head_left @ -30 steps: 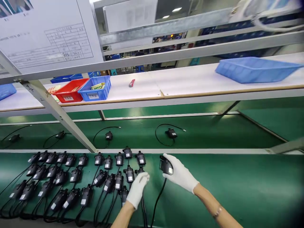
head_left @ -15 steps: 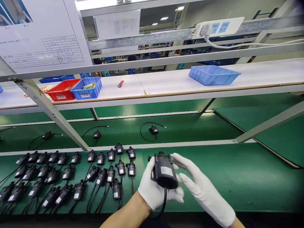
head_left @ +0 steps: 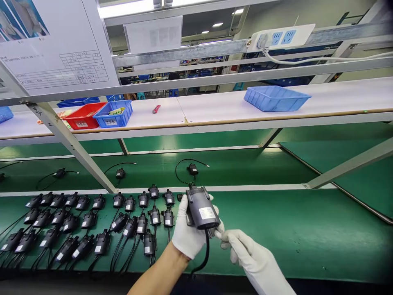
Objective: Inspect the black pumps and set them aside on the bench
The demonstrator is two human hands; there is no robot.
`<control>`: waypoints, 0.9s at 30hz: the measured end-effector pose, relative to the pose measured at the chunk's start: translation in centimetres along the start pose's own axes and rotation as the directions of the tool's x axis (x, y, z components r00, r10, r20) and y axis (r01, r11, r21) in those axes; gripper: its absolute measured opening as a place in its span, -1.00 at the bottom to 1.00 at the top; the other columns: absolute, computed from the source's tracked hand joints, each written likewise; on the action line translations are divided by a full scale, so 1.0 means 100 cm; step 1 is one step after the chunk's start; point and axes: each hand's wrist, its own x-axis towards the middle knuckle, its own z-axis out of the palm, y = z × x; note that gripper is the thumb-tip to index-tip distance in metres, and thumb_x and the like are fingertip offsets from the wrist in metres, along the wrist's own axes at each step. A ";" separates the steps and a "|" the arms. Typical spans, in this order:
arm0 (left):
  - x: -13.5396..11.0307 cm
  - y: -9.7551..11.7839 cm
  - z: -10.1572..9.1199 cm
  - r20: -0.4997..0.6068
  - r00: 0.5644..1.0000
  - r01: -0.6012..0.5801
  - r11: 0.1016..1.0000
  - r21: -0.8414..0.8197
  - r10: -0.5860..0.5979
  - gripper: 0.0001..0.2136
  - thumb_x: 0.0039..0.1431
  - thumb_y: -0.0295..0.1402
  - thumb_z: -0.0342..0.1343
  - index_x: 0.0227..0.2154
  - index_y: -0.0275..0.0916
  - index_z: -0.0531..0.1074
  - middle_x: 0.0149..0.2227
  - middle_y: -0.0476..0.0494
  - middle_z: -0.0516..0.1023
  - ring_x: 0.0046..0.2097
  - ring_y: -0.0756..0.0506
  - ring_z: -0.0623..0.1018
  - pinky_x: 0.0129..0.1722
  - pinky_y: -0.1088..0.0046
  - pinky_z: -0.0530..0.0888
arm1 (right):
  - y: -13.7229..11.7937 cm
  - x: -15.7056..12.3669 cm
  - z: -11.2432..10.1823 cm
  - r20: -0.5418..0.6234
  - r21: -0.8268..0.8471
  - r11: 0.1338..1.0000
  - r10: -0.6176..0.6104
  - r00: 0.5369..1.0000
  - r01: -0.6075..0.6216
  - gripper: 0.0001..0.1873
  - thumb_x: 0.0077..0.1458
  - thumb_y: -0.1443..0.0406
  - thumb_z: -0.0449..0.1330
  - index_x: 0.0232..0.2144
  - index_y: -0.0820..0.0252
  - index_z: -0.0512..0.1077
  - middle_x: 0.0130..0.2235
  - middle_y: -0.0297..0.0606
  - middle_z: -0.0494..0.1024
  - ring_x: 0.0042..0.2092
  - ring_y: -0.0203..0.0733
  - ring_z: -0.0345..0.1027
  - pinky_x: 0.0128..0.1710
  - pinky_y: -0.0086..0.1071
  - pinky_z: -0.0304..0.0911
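Observation:
My left hand (head_left: 188, 231), in a white glove, is wrapped round a black cylindrical unit that looks like a small pump (head_left: 201, 207). The pump is tilted, with a white label facing me, a port at its top and a black cable (head_left: 205, 254) hanging from its lower end. My right hand (head_left: 245, 252), also gloved, is just right of the pump. Its thumb and fingers are pinched together against the fingertips of my left glove; what lies between them, if anything, is too small to make out.
Several similar black pumps (head_left: 102, 242) with cables lie in rows on the green bench (head_left: 291, 233) at left. Others lie on the conveyor (head_left: 245, 170) behind. The white shelf (head_left: 215, 108) holds a red bin (head_left: 84, 119), blue bins (head_left: 277, 100) and a red cutter (head_left: 156, 109).
The pump and my left hand have moved slightly left and up. My right hand has come away from the pump's side, lowered, and closed its fingers at my left fingertips. Pumps on the conveyor shifted left.

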 end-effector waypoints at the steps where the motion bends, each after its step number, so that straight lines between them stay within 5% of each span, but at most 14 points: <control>1: -0.001 0.000 -0.001 0.029 1.000 -0.006 1.000 0.016 0.006 -0.37 0.28 0.17 -0.02 0.02 -0.36 0.46 -0.27 -0.19 0.57 -0.37 -0.15 0.61 -0.48 0.40 0.47 | -0.001 0.000 -0.003 -0.007 0.003 1.000 -0.004 1.000 0.004 -0.49 0.29 -0.14 0.00 -0.32 0.05 0.54 -0.48 -0.35 0.54 -0.45 -0.18 0.40 -0.35 -0.37 0.28; 10: -0.003 -0.007 -0.008 0.181 0.983 -0.034 0.988 0.151 0.006 -0.30 0.23 0.24 -0.03 0.02 -0.38 0.46 -0.31 -0.16 0.51 -0.47 -0.14 0.61 -0.65 0.46 0.43 | -0.025 0.001 -0.024 -0.055 0.139 0.986 -0.082 0.995 0.089 -0.45 0.28 -0.18 0.06 -0.38 0.08 0.56 -0.43 -0.26 0.58 -0.48 -0.18 0.43 -0.43 -0.33 0.37; 16: -0.006 -0.005 -0.005 0.164 0.986 -0.066 0.980 0.185 0.035 -0.31 0.24 0.22 -0.04 0.00 -0.39 0.46 -0.32 -0.17 0.51 -0.47 -0.14 0.61 -0.63 0.47 0.40 | -0.072 0.007 -0.054 -0.046 0.378 0.877 -0.303 0.952 0.298 -0.41 0.19 -0.24 0.14 -0.51 0.09 0.50 -0.55 -0.26 0.51 -0.56 -0.17 0.40 -0.56 -0.32 0.39; 22: -0.012 -0.001 0.004 0.200 0.977 -0.109 0.975 0.192 0.070 -0.32 0.24 0.23 -0.03 0.00 -0.37 0.46 -0.32 -0.16 0.52 -0.48 -0.12 0.57 -0.63 0.48 0.36 | -0.089 -0.001 -0.040 -0.142 0.101 0.915 -0.374 0.916 0.390 -0.58 0.23 -0.09 0.20 -0.48 0.05 0.40 -0.49 -0.31 0.45 -0.46 -0.19 0.35 -0.47 -0.34 0.33; 27: -0.018 -0.003 0.003 0.186 0.978 -0.133 0.968 0.214 0.093 -0.34 0.32 0.14 -0.08 0.07 -0.43 0.46 -0.31 -0.25 0.57 -0.37 -0.12 0.57 -0.46 0.45 0.44 | -0.103 -0.002 -0.016 -0.044 -0.062 0.925 -0.378 0.925 0.375 -0.64 0.08 0.05 0.32 -0.51 0.04 0.25 -0.52 -0.42 0.34 -0.50 -0.25 0.23 -0.51 -0.38 0.25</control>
